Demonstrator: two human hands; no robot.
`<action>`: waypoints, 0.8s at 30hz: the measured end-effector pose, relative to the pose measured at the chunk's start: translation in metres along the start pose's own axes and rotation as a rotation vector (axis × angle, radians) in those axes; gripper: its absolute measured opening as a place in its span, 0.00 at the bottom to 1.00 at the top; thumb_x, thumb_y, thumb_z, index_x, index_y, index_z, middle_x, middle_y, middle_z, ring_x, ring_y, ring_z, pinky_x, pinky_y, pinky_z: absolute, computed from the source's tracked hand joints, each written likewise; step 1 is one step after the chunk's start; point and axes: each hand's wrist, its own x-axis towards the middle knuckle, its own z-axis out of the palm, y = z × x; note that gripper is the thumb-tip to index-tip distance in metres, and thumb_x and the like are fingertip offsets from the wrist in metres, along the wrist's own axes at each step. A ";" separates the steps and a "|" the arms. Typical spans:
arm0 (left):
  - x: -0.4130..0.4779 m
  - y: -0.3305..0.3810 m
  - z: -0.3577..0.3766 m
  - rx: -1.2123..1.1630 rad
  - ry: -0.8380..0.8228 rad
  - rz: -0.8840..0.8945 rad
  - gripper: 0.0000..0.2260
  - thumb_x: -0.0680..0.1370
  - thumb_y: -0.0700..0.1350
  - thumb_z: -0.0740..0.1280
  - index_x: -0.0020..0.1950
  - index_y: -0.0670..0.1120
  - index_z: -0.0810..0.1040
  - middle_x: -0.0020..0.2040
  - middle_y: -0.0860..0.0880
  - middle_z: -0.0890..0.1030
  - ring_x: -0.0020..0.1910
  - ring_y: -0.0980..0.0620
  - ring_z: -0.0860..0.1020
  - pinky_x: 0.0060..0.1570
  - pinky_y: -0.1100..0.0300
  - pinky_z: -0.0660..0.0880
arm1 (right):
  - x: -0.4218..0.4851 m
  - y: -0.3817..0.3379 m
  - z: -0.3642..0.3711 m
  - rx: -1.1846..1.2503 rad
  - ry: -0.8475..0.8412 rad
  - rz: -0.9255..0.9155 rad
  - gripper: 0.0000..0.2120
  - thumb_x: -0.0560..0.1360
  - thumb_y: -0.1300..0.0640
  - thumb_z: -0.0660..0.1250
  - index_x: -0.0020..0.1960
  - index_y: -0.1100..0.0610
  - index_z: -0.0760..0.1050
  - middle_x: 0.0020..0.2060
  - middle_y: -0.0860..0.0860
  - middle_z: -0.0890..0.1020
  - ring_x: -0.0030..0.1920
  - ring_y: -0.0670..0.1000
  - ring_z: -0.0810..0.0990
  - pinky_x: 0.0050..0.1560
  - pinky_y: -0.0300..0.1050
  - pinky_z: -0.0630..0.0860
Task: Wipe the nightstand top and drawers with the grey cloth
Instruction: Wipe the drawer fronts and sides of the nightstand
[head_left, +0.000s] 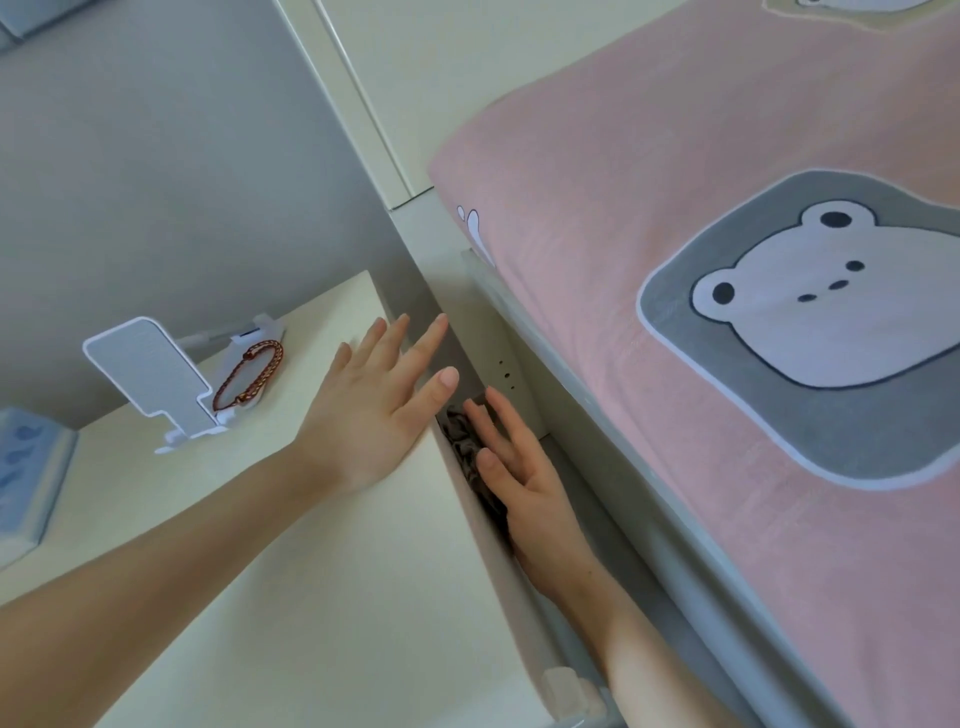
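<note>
The cream nightstand (322, 571) fills the lower left of the head view. My left hand (379, 405) lies flat on its top near the right edge, fingers spread, holding nothing. My right hand (524, 473) is down in the narrow gap between the nightstand's side and the bed, palm pressing the crumpled grey cloth (460, 436) against the nightstand's side panel. Only a small dark bunch of cloth shows beside the fingers. The drawers are out of view.
A white phone stand (150, 379) and a braided brown bracelet (249, 374) sit at the back of the top. A blue box (26, 478) stands at the left edge. The bed with its pink bear sheet (727, 312) and grey frame rail (649, 467) closes the gap on the right.
</note>
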 end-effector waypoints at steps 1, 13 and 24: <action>0.000 0.000 0.000 -0.003 -0.001 0.001 0.31 0.67 0.68 0.34 0.70 0.65 0.38 0.78 0.50 0.47 0.76 0.52 0.41 0.74 0.52 0.40 | -0.001 0.001 0.000 -0.043 -0.018 -0.016 0.19 0.80 0.59 0.58 0.68 0.42 0.66 0.68 0.37 0.70 0.70 0.35 0.63 0.69 0.31 0.61; 0.000 0.000 0.002 -0.063 0.004 0.004 0.27 0.74 0.63 0.39 0.72 0.64 0.39 0.78 0.49 0.49 0.76 0.51 0.42 0.73 0.51 0.41 | 0.040 0.062 -0.023 -0.304 -0.108 0.202 0.20 0.83 0.52 0.48 0.75 0.49 0.57 0.74 0.39 0.54 0.70 0.33 0.52 0.63 0.19 0.50; 0.001 0.001 0.001 -0.097 0.026 -0.001 0.27 0.74 0.61 0.40 0.72 0.63 0.39 0.78 0.49 0.47 0.76 0.52 0.42 0.74 0.52 0.41 | 0.045 0.001 0.014 -0.187 -0.158 -0.084 0.21 0.82 0.50 0.49 0.75 0.48 0.58 0.73 0.41 0.62 0.73 0.38 0.59 0.74 0.42 0.55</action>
